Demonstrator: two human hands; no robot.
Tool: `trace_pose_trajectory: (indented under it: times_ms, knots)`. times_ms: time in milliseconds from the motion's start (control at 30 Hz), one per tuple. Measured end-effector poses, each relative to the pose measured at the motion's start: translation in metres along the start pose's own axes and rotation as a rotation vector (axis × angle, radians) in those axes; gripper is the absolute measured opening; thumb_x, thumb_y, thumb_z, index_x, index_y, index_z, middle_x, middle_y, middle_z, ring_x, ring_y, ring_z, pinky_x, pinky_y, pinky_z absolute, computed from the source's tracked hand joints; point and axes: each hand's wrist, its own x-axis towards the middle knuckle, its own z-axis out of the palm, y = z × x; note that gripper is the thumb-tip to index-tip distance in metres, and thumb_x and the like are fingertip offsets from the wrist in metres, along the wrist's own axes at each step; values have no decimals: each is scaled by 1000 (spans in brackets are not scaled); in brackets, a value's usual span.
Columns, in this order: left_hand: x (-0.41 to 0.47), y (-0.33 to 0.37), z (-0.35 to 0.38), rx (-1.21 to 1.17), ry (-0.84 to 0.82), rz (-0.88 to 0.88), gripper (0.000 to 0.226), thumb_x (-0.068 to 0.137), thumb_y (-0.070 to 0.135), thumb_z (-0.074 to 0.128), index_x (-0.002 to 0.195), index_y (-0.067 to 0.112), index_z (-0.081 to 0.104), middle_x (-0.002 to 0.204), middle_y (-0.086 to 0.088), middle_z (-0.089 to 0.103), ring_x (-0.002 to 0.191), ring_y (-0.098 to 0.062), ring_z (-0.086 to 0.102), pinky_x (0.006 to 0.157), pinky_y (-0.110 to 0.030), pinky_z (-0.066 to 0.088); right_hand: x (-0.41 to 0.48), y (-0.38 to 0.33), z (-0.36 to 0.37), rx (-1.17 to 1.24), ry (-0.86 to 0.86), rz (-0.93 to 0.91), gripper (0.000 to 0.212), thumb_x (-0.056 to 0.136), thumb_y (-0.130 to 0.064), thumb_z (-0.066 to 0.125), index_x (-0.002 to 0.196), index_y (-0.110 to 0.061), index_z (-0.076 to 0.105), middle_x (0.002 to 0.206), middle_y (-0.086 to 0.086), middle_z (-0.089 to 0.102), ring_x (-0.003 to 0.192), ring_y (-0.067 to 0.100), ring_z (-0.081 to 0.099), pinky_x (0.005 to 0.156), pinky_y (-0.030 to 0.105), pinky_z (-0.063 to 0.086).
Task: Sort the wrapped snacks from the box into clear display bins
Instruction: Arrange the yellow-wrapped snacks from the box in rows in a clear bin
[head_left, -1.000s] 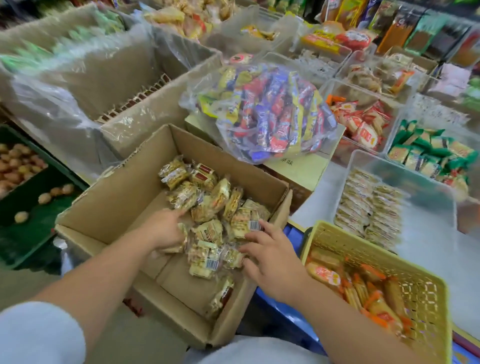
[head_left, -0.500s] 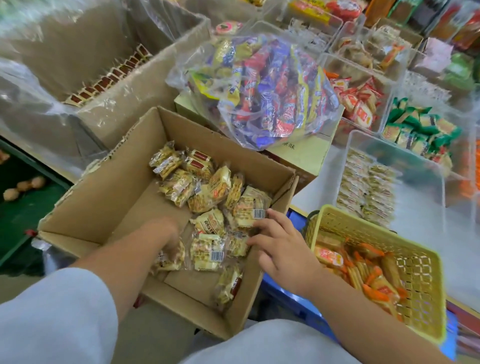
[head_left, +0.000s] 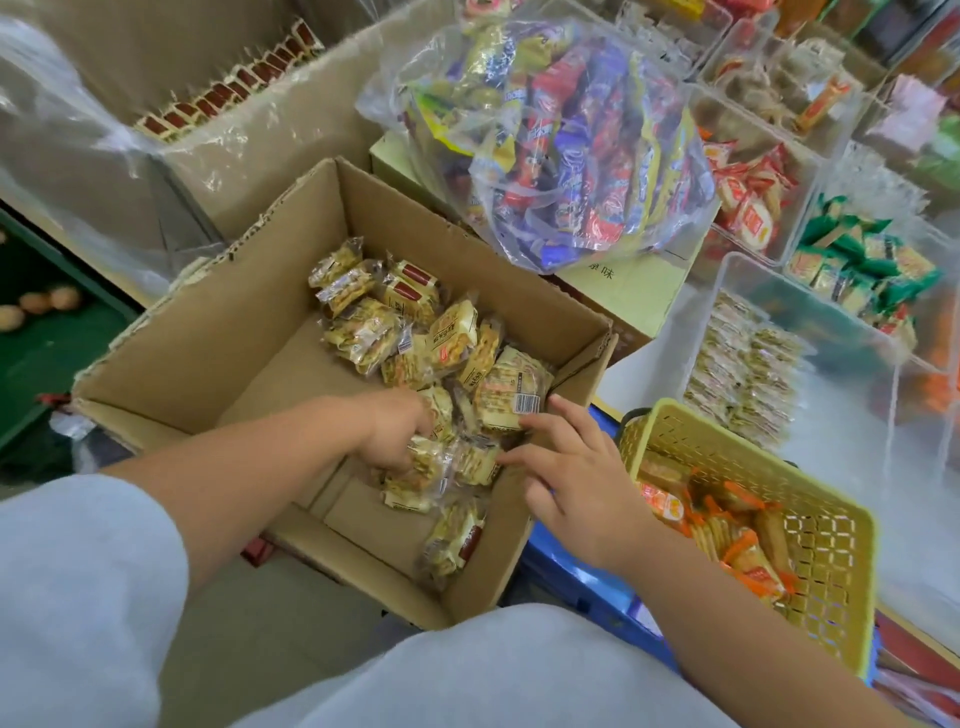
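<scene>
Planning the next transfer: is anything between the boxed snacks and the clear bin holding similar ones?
Only the cardboard box, whose right wall the wrapped snacks must clear. The clear bin is open-topped; the yellow basket sits beside that path.

Bright, even light; shadows inside the cardboard box (head_left: 234, 332) are soft. Glare whitens the clear plastic bag (head_left: 561, 145) behind the box. Picture edges bend and blur, worst right of the box.
</scene>
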Motion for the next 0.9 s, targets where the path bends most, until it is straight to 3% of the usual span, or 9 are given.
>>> trace_pose_trajectory:
  times_ms: [100,200,267,367,400,533,633,767,900]
  knots:
    - [11,11,7,28,-97,-38,45,94,28,69,134,9,61,116,-6,59,91,-20,54,77,-34,50,2,2,-1,-62,-8,-8,49,93,-44,28,127,-42,63,150,-15,39,154,18,3,123,59,10]
    - [15,18,11,14,-113,-77,32,93,21,70,122,8,67,93,-2,56,73,-19,50,58,-28,44,7,1,-4,-114,-35,-8,39,94,-42,41,126,-44,63,147,-17,42,153,17,6,122,60,1]
    - [13,24,15,27,-87,-92,34,91,23,74,120,7,65,95,0,62,69,-18,54,53,-27,44,10,1,-7,-131,-53,-12,37,94,-42,45,126,-45,63,145,-17,43,153,17,7,122,59,-3]
    - [12,27,29,-83,-96,-146,75,86,23,82,146,10,40,96,-4,67,70,-17,64,51,-27,50,15,0,-12,-200,-129,-9,44,93,-50,35,131,-48,57,148,-20,37,153,17,-4,119,63,-13]
    - [11,27,32,-98,-135,-167,79,85,23,82,148,10,37,94,-5,68,71,-17,66,54,-28,55,17,-2,-13,-245,-152,-1,48,91,-54,30,132,-50,55,149,-20,35,154,19,-9,116,65,-19]
    - [7,22,28,-17,-357,-163,30,91,36,75,108,13,66,100,-2,68,92,-21,70,89,-40,62,31,-12,-21,-519,-210,-4,57,89,-63,26,138,-49,50,158,-10,30,153,36,-20,108,71,-27]
    - [-6,19,11,55,-402,-129,40,90,37,75,120,12,66,113,-4,68,105,-26,69,95,-43,59,49,-24,-19,-578,-300,-132,55,90,-55,45,145,-45,44,158,-5,34,155,39,-8,111,71,-20]
    - [-54,0,-18,-32,-72,-219,26,83,36,77,82,15,63,87,-1,69,79,-21,69,69,-35,60,76,-49,5,-397,-589,-237,53,95,-40,55,147,-36,44,143,-1,48,137,31,41,114,53,33]
    - [-106,-20,-7,-314,352,-344,31,79,40,77,92,25,55,85,5,57,75,-17,59,56,-35,48,91,-63,34,-301,-876,-108,72,90,-60,58,154,-36,34,158,4,34,140,34,41,113,47,38]
